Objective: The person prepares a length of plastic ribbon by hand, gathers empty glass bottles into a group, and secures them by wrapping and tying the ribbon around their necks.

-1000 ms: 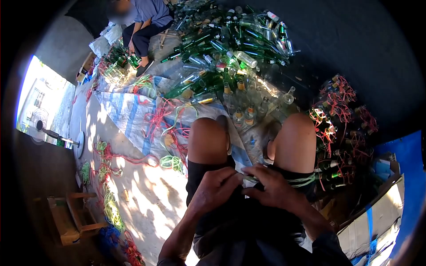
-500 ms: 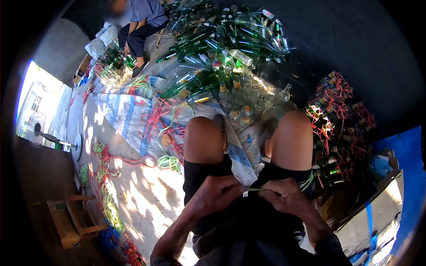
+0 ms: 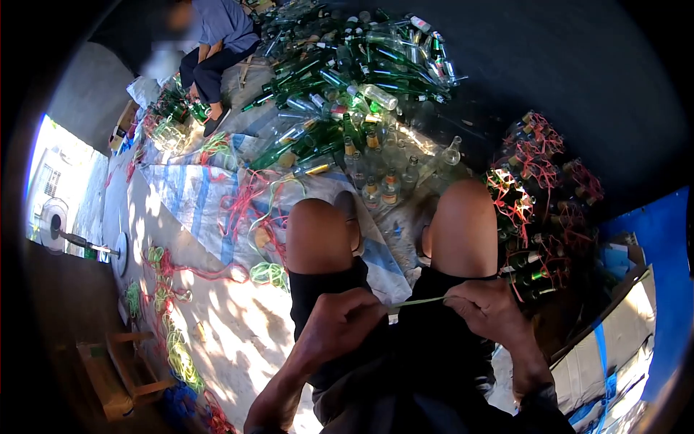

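Note:
I sit with both bare knees up, and a thin green string [image 3: 418,301] is stretched taut over my lap between my two hands. My left hand [image 3: 338,330] pinches its left end by my left thigh. My right hand [image 3: 490,309] pinches the other end near my right thigh. Beyond my knees stand a few upright clear bottles [image 3: 382,184], and behind them lies a big pile of green and clear glass bottles [image 3: 347,69].
Bottles bundled with red string [image 3: 541,195] are stacked at my right, beside cardboard [image 3: 614,347] and a blue sheet. Red and green string [image 3: 253,210] litters a striped tarp [image 3: 189,189]. Another person [image 3: 213,50] sits far left by the pile. A wooden stool [image 3: 119,365] stands lower left.
My hands were close together over my lap. They have drawn apart, the right one moving right, and the green string between them is now pulled straight.

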Available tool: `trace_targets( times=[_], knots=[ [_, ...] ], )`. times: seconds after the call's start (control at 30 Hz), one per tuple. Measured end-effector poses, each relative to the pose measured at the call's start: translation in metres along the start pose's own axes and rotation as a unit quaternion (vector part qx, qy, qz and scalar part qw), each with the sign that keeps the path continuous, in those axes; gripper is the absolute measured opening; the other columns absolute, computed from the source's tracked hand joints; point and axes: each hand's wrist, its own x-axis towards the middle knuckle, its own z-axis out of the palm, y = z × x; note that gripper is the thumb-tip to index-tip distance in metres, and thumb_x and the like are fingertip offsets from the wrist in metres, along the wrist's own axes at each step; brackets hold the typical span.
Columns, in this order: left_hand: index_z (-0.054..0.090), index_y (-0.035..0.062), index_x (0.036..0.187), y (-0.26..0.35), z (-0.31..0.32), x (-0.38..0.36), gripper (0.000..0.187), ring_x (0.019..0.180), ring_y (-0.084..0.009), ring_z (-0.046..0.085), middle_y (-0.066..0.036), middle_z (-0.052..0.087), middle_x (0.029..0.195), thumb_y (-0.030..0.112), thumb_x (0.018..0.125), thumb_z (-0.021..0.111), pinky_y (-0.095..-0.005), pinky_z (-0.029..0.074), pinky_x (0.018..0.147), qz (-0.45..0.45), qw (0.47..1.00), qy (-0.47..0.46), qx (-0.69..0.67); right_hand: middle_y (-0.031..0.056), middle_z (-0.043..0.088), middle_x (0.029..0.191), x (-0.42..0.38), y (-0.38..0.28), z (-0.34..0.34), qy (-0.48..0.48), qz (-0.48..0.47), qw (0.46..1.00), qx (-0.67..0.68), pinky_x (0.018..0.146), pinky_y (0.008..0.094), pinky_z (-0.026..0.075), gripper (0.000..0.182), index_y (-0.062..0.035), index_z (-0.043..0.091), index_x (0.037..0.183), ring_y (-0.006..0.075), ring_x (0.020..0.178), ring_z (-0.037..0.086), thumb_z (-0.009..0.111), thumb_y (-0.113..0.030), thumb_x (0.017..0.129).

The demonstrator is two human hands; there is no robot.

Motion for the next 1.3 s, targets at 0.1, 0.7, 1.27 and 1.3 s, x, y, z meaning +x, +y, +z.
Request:
trace_targets(
  times=[0.1, 0.7, 1.27, 1.3],
  knots=[
    [0.072, -0.0021, 0.092, 0.007, 0.0, 0.005, 0.009, 0.067, -0.0057, 0.058, -0.004, 0.067, 0.073, 0.007, 0.092, 0.073, -0.026, 0.047, 0.06, 0.018, 1.0, 0.015, 0.014, 0.012, 0.073, 0.078, -0.005, 0.012, -0.023, -0.003, 0.049, 0.999, -0.017, 0.06, 0.0312, 0.053, 0.006, 0.0001, 0.073, 0.095, 0.0191, 0.067, 0.07, 0.075, -0.003, 0.091],
    [0.07, -0.0037, 0.09, 0.01, 0.009, 0.023, 0.008, 0.067, -0.004, 0.053, -0.001, 0.062, 0.07, 0.003, 0.094, 0.07, -0.0242, 0.043, 0.06, 0.04, 0.999, 0.034, -0.009, 0.0092, 0.067, 0.085, -0.074, 0.091, -0.072, 0.062, 0.185, 0.981, -0.015, 0.071, 0.0328, 0.051, 0.012, 0.0033, 0.069, 0.099, 0.0192, 0.078, 0.064, 0.074, -0.005, 0.092],
    [0.071, -0.0027, 0.094, 0.029, 0.03, 0.036, 0.004, 0.07, -0.0053, 0.06, -0.006, 0.067, 0.076, 0.001, 0.094, 0.07, -0.0254, 0.049, 0.062, 0.057, 0.996, -0.072, -0.01, 0.0132, 0.066, 0.082, 0.017, -0.017, 0.017, 0.0, -0.045, 0.997, 0.062, 0.066, 0.0426, 0.053, 0.012, 0.0005, 0.07, 0.097, 0.0338, 0.074, 0.067, 0.076, -0.006, 0.088],
    [0.071, -0.0028, 0.094, 0.026, 0.029, 0.036, 0.005, 0.07, -0.0054, 0.06, -0.006, 0.068, 0.077, 0.002, 0.094, 0.071, -0.0255, 0.049, 0.063, 0.056, 0.996, -0.075, 0.001, 0.0132, 0.067, 0.082, 0.015, -0.016, 0.018, -0.009, -0.035, 0.997, 0.068, 0.065, 0.0424, 0.053, 0.012, 0.0001, 0.07, 0.097, 0.0341, 0.074, 0.067, 0.076, -0.006, 0.088]
  ],
)
